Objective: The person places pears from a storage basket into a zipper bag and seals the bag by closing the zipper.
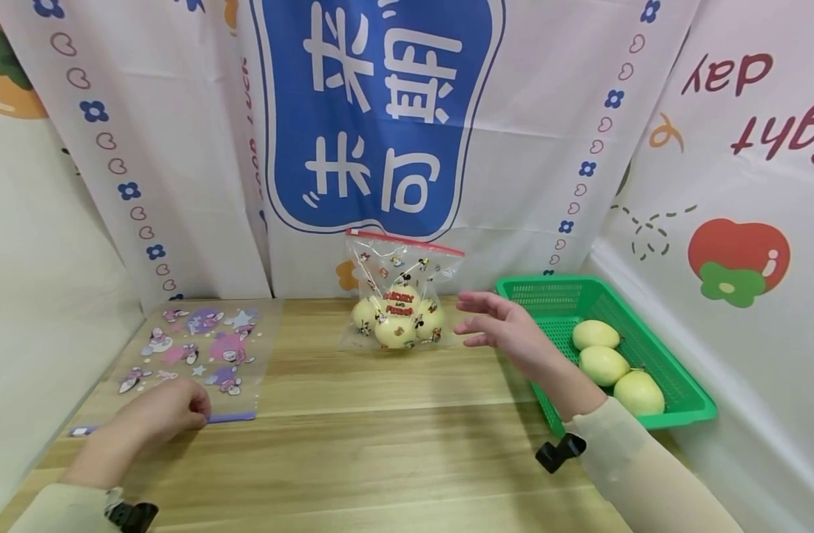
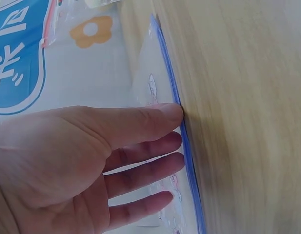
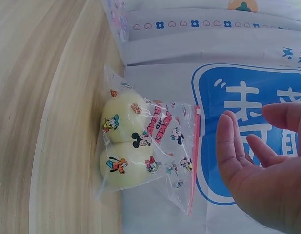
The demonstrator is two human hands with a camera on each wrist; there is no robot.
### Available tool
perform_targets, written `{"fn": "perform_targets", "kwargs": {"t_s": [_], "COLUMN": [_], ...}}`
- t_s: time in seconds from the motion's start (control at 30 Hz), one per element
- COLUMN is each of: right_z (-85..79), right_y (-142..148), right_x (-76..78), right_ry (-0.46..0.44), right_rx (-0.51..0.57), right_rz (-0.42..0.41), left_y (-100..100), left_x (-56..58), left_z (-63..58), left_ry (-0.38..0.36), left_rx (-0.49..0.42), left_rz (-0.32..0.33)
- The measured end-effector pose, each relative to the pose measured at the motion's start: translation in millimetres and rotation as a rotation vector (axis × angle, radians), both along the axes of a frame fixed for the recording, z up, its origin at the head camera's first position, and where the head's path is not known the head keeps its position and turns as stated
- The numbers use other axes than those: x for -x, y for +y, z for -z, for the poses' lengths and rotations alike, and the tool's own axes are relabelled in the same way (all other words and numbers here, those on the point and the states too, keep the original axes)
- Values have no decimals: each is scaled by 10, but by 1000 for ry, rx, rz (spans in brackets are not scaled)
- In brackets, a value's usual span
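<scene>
At the left of the table lies a flat, clear zip bag (image 1: 200,348) with purple and pink cartoon prints. My left hand (image 1: 163,411) pinches its blue zip edge (image 2: 175,87) between thumb and a mostly hidden finger, the other fingers loosely bent. A second zip bag (image 1: 400,296), with a red zip and mouse cartoons, stands upright near the back and holds several pale yellow fruits (image 3: 123,117). To its right, apart from it, my right hand (image 1: 510,333) hovers with relaxed, spread fingers and nothing in them.
A green plastic basket (image 1: 687,392) stands on the right with 3 pale yellow fruits (image 1: 603,366) inside. Behind the wooden table (image 1: 354,459) hangs a printed white cloth (image 1: 533,89), and more printed cloth covers both sides.
</scene>
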State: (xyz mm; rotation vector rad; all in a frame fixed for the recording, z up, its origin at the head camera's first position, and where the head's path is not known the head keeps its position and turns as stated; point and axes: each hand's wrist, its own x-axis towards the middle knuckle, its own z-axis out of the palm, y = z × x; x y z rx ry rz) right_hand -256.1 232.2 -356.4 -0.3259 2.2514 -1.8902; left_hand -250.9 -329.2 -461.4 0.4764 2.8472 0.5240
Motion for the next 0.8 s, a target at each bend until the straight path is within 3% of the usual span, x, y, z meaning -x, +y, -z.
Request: {"fn": "perform_targets", "kwargs": {"t_s": [0.3, 0.4, 0.53, 0.8], "right_z": [1, -1, -4, -9], "right_y": [12, 15, 18, 8], "right_x": [0, 1, -2, -6], "right_ry": [-3, -1, -3, -12], "right_rx": [-14, -19, -25, -38], "right_rz": [3, 5, 8, 12], "left_y": [22, 52, 124, 401], "left_x": [-1, -6, -22, -70], "left_z": [-16, -2, 31, 76], "left_ry": [48, 66, 41, -62], "left_rx": [27, -1, -97, -199], "left_rz": [91, 156, 237, 265]}}
